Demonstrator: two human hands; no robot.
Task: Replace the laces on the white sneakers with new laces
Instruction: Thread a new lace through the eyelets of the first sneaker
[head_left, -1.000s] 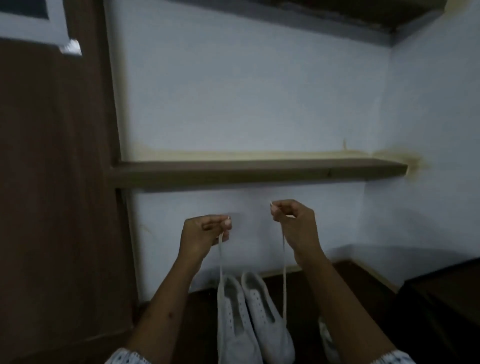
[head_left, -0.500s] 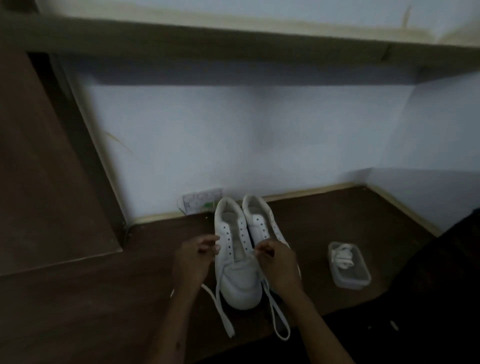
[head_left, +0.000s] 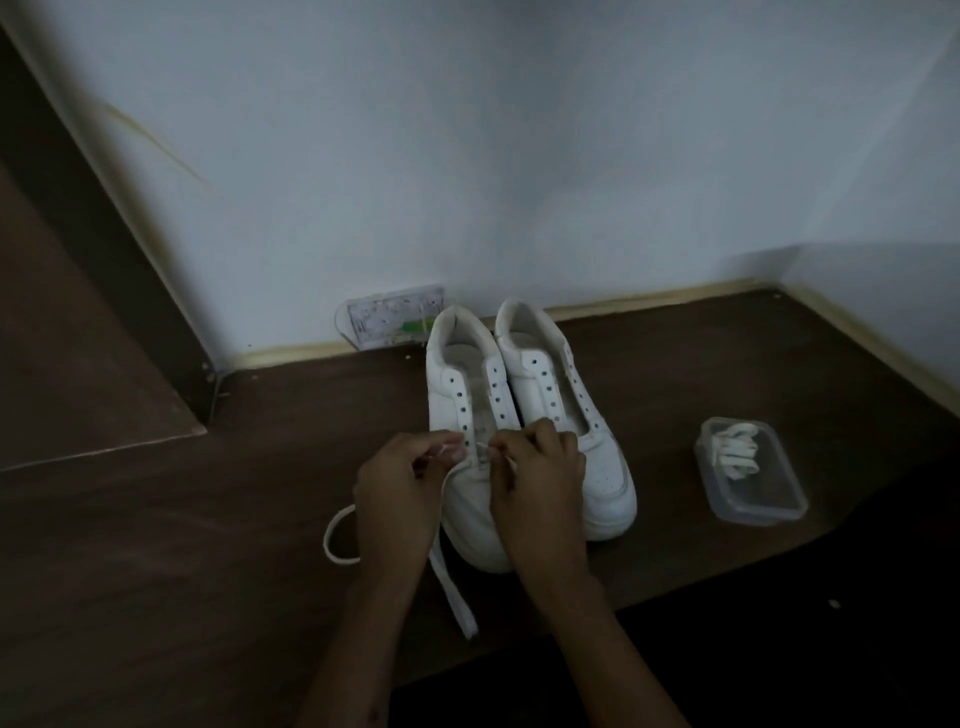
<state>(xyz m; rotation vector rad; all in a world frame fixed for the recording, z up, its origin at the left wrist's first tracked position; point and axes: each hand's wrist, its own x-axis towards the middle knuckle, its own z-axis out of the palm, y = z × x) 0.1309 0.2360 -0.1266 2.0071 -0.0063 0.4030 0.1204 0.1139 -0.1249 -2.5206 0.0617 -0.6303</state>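
Two white sneakers stand side by side on the dark wooden surface, toes toward me: the left sneaker (head_left: 470, 395) and the right sneaker (head_left: 576, 415), both with bare upper eyelets. A white lace (head_left: 449, 582) runs through the left sneaker's lowest eyelets and trails onto the wood in front. My left hand (head_left: 400, 493) pinches one lace end at the shoe's left eyelet row. My right hand (head_left: 535, 467) pinches the other end over the shoe's toe area. The lowest eyelets are partly hidden by my fingers.
A clear plastic box (head_left: 750, 470) holding a bundled white lace sits to the right of the sneakers. A small flat packet (head_left: 389, 319) leans against the white wall behind them. A dark wooden panel (head_left: 78, 338) rises on the left. The surface's front edge drops off at lower right.
My view tilted down from the shelf to the sneakers. Both hands came down from holding the lace ends high to pinching them at the left sneaker's lower eyelets.
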